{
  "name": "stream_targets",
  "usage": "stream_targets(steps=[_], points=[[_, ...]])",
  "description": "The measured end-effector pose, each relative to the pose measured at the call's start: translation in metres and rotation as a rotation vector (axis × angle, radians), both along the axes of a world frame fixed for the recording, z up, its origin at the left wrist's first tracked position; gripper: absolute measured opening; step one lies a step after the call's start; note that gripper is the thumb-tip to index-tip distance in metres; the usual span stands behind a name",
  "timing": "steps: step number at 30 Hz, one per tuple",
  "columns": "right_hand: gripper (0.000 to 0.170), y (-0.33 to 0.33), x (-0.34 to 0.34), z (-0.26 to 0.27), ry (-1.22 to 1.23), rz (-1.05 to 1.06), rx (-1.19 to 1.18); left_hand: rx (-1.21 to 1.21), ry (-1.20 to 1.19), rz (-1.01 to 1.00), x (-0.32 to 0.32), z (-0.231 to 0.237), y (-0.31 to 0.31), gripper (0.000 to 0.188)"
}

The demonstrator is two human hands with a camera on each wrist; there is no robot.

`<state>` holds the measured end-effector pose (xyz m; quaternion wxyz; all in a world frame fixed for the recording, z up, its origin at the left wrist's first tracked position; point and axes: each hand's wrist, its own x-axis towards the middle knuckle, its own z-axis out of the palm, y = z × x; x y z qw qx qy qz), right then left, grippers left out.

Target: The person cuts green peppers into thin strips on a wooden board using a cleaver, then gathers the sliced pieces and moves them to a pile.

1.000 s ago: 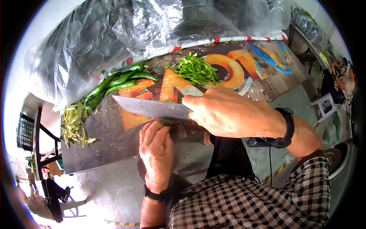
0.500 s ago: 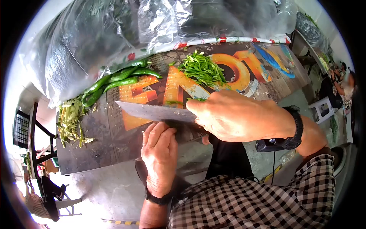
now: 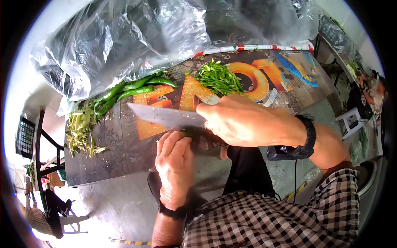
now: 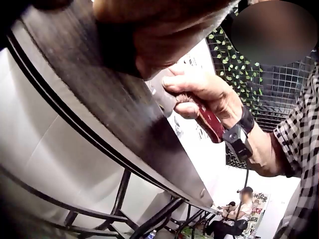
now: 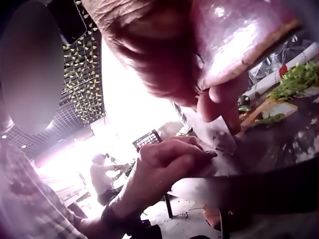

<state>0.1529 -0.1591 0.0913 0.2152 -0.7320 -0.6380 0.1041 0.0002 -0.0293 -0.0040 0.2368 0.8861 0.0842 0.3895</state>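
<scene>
My right hand (image 3: 252, 122) grips the red handle (image 4: 210, 121) of a broad knife (image 3: 165, 115), its blade pointing left across the table edge. Just below the blade, my left hand (image 3: 174, 165) has its fingers curled at the table's near edge; a bit of green (image 3: 187, 134) shows by its fingertips, mostly hidden. The right wrist view shows the left hand (image 5: 167, 167) with fingertips close to the blade (image 5: 217, 134). Sliced green pepper (image 3: 219, 78) lies in a pile beyond the knife. Whole green peppers (image 3: 134, 91) lie farther left.
Pale green scraps (image 3: 81, 130) lie at the left end of the table (image 3: 111, 161). Crumpled clear plastic sheeting (image 3: 144, 37) covers the far side. A white stool (image 3: 351, 122) stands at the right, and seated people are in the background.
The knife blade rises slightly at its tip and shifts a little against the table. My left hand stays curled at the edge. The view has shifted slightly.
</scene>
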Motion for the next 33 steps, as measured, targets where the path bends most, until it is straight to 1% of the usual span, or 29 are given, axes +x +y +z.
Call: stream_targets(steps=[2, 8, 14, 17, 18, 20, 23, 26, 29, 31, 33], points=[[0.012, -0.01, -0.003, 0.002, 0.039, -0.062, 0.01, 0.011, -0.015, -0.008, 0.001, -0.001, 0.001, 0.016], [0.01, -0.016, -0.01, 0.003, 0.093, -0.033, 0.003, 0.021, 0.003, -0.01, 0.0, -0.001, 0.001, 0.016], [0.011, -0.015, -0.014, 0.008, 0.071, -0.031, -0.095, 0.015, 0.026, -0.013, -0.001, 0.0, 0.002, 0.017], [0.011, -0.015, -0.016, 0.004, -0.028, 0.008, -0.035, 0.04, -0.038, 0.073, -0.007, 0.003, 0.004, 0.019], [0.011, -0.015, -0.016, 0.005, 0.002, -0.004, -0.065, 0.0, -0.035, 0.087, -0.01, 0.004, 0.005, 0.021], [0.011, -0.013, -0.017, 0.011, 0.055, -0.016, -0.128, -0.004, 0.013, 0.066, -0.008, 0.004, 0.008, 0.022], [0.011, -0.013, -0.018, 0.013, 0.074, -0.004, -0.141, -0.013, 0.04, 0.046, -0.008, 0.003, 0.011, 0.022], [0.012, -0.012, -0.018, 0.014, 0.007, 0.012, -0.151, -0.015, 0.054, 0.027, -0.007, 0.003, 0.013, 0.021], [0.012, -0.006, -0.019, 0.022, -0.027, 0.014, -0.213, -0.027, 0.075, 0.028, -0.006, 0.005, 0.014, 0.019], [0.016, 0.001, -0.018, 0.023, -0.071, 0.059, -0.224, -0.025, 0.092, 0.031, -0.006, 0.007, 0.013, 0.018], [0.018, 0.006, -0.018, 0.021, -0.103, 0.094, -0.185, -0.028, 0.079, 0.033, -0.005, 0.004, 0.013, 0.018]])
